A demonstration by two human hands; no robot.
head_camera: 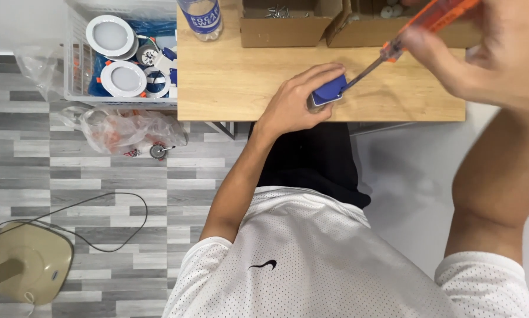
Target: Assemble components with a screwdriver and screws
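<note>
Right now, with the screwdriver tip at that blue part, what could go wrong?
The left hand wraps the small blue part right where the screwdriver tip meets it, so a slip could jab the fingers. The part sits near the wooden table's front edge, so a hard push might skid it off.

Matt wooden table (235,88), blue plastic part (328,92), translucent orange plastic screwdriver (420,26).

Bottle (201,17), cardboard boxes (282,26), lamp basket (73,70)

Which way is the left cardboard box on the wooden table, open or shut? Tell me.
Open: the left brown cardboard box has its top flaps folded out, and small metal screws show inside it.
</note>
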